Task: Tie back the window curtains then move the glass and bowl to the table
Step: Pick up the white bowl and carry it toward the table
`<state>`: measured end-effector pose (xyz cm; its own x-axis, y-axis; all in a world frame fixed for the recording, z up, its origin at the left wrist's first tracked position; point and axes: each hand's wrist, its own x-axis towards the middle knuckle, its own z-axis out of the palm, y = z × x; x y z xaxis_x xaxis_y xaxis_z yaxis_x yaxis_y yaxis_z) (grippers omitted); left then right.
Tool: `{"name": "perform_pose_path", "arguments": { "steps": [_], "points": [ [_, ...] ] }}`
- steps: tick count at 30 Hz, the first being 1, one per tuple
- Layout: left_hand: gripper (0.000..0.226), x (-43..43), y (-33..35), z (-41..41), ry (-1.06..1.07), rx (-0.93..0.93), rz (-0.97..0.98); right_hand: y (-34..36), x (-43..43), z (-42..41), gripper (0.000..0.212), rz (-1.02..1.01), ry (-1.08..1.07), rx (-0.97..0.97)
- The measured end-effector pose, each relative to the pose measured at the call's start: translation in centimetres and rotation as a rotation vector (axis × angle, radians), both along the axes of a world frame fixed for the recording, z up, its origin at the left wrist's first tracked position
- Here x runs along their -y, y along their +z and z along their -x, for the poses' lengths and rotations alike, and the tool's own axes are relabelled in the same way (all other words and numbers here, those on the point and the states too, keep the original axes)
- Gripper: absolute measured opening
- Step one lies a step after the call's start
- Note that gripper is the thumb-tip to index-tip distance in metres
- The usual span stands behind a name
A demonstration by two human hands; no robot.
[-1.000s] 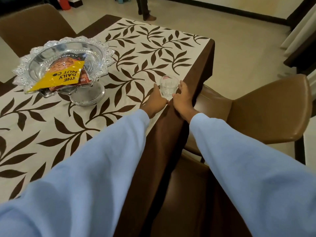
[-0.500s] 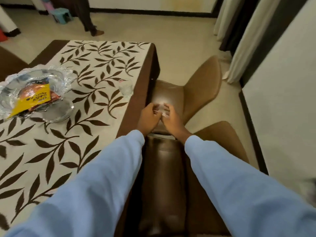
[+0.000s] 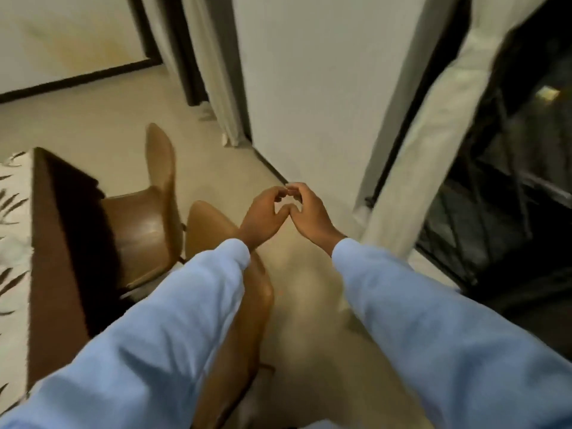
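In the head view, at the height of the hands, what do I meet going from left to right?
Cloth-covered table, brown chair, left hand, right hand, cream curtain, dark window.

Your bench (image 3: 55,243) lies at the left edge of the frame. A far chair (image 3: 145,218) stands just right of it, and a near chair (image 3: 213,224) below that, toward the centre. Your left hand (image 3: 263,216) and right hand (image 3: 312,216) meet mid-frame, over the floor (image 3: 309,320). One curtain (image 3: 216,72) hangs top centre; a second curtain (image 3: 433,134) hangs at the right, just left of the window (image 3: 510,181).
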<state>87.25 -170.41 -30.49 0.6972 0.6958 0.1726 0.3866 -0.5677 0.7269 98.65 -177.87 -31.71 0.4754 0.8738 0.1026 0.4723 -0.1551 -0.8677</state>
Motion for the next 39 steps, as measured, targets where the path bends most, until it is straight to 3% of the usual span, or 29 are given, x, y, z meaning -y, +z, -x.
{"name": "perform_pose_path", "arguments": {
  "steps": [11,19,26,31,39],
  "points": [
    [0.034,21.9,-6.3,-19.1,-0.411,-0.128,0.113,-6.4,26.4,-14.3,0.043,0.14,-0.445,-0.119],
    [0.03,32.6,-9.7,-26.6,-0.673,-0.31,0.149,-10.7,37.8,-17.9,0.041,0.182,-0.677,-0.187],
    [0.029,41.5,-11.9,-33.9,-1.057,-0.414,0.262,-12.7,48.6,-22.2,0.036,0.352,-0.91,-0.204],
    [0.042,46.7,-13.7,-37.7,-1.128,-0.517,0.258,-14.2,55.1,-24.8,0.039,0.438,-1.061,-0.228],
    [0.039,51.8,-17.3,-41.2,-1.136,-0.61,0.255,-19.0,57.7,-26.4,0.041,0.521,-1.113,-0.372]
  ]
}}
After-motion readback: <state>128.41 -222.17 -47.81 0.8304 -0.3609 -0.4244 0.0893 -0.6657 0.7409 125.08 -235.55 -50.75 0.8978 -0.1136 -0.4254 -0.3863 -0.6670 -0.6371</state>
